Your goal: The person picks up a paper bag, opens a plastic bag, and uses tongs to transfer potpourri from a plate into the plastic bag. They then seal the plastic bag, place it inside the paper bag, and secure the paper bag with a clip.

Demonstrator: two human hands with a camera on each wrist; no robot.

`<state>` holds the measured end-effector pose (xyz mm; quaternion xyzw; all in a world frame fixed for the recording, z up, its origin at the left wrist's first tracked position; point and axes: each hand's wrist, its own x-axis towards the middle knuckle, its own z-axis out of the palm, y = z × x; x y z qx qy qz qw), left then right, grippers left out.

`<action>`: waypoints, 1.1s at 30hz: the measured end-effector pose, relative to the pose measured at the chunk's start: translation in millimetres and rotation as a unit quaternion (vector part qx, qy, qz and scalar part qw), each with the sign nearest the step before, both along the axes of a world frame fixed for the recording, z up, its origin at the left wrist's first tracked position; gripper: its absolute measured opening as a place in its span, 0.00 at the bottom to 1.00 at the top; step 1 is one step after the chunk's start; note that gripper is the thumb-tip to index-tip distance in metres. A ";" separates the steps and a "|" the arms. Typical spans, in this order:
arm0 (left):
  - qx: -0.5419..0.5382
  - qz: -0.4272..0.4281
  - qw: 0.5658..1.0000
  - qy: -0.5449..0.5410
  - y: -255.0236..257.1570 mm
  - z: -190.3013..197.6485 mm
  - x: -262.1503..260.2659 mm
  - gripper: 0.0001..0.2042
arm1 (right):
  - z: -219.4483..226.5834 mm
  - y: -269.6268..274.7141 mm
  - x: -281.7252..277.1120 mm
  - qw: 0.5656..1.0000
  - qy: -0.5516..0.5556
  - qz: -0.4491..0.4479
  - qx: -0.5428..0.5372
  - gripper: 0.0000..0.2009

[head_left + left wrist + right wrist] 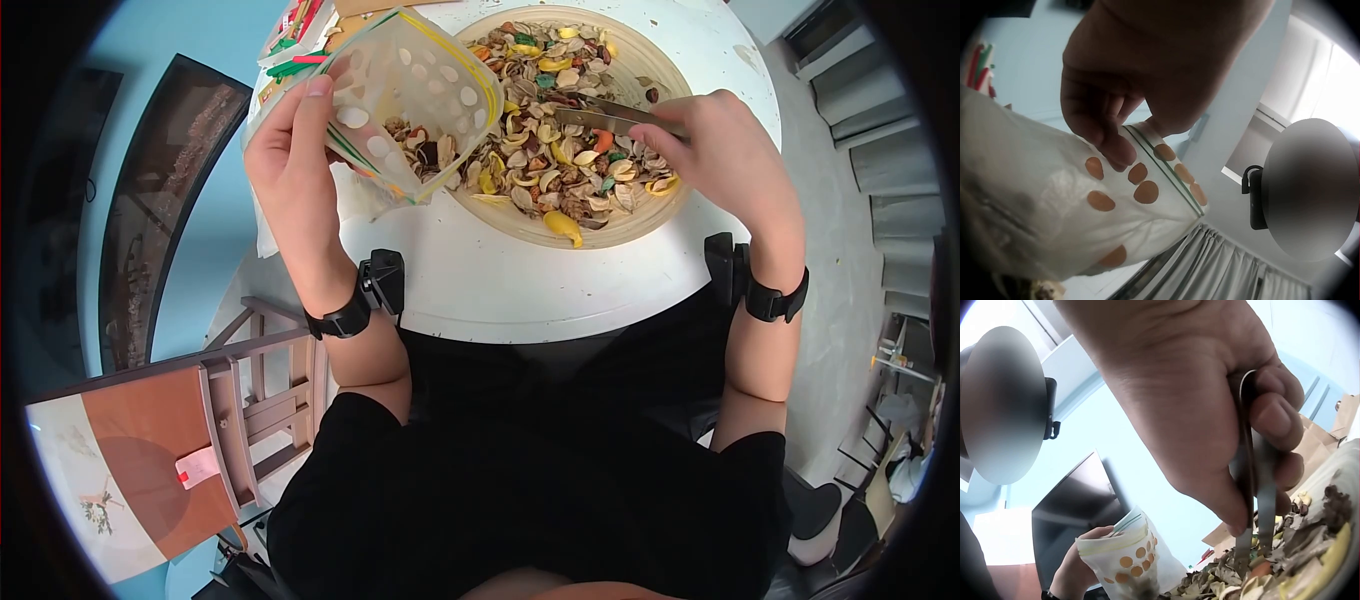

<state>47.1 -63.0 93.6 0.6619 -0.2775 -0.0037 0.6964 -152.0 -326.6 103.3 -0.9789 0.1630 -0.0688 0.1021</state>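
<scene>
My left hand (300,170) pinches the rim of a translucent zip bag (1054,187) with round dots; its mouth gapes toward the plate, and some dried petals lie inside. My right hand (725,150) grips metal tongs (620,120), thumb on one arm and fingers curled round the other. In the right wrist view the tong tips reach down into the dried petals (1229,575), near an orange piece (1262,569). The petals and leaves are heaped on a round wooden plate (660,75). Whether the tongs hold a piece, I cannot tell.
The plate rests on a white round table (500,295). Red and green items (295,65) and brown paper lie at the back left, beside the bag. A folded wooden chair (270,400) stands at the left. A few crumbs dot the tabletop.
</scene>
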 end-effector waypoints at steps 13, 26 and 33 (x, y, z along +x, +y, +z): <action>0.011 0.000 1.000 0.004 -2.0 1.0 -3.0 0.15 | 8.2 -18.2 -8.3 0.994 -0.107 0.013 -0.002 0.14; 0.000 -0.012 1.000 0.014 -4.6 2.4 -9.0 0.14 | 43.2 26.8 -17.0 0.965 -0.191 0.074 0.164 0.13; -0.095 0.098 0.991 -0.003 19.6 37.0 -34.9 0.13 | 28.0 4.1 2.2 0.981 -0.178 -0.007 0.083 0.14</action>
